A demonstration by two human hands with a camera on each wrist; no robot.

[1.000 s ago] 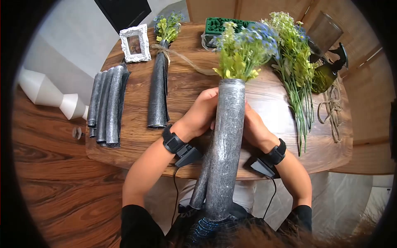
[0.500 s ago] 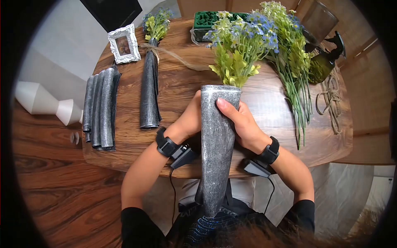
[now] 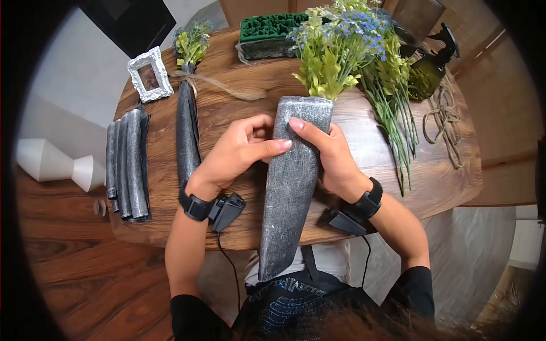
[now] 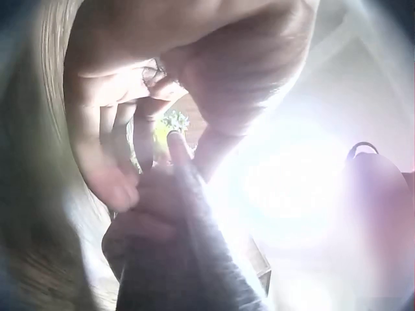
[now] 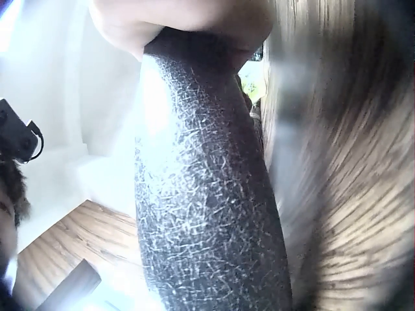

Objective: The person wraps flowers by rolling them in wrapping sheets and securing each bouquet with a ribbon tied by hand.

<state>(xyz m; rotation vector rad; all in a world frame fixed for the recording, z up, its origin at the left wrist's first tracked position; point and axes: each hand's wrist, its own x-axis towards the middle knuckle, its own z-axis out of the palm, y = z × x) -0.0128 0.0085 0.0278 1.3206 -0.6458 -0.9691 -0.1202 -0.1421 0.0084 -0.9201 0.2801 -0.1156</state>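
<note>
Pointing forward, long axis slanting right, bouquet (image 3: 296, 176), right fingers (image 3: 313, 135) clamped on it (left fingers (image 3: 257, 123) apart)

Flowers (image 3: 341, 42): stems hidden inside the grey wrap (image 3: 293, 187)
Right hand (image 3: 336, 158): most fingers behind the grey wrap
Left hand (image 3: 236, 149): fingers blurred in the left wrist view
Green foam block (image 3: 264, 35): right end behind the flowers
White frame (image 3: 163, 80): picture too small to read
Tied bundle (image 3: 186, 128): lower end hidden
</note>
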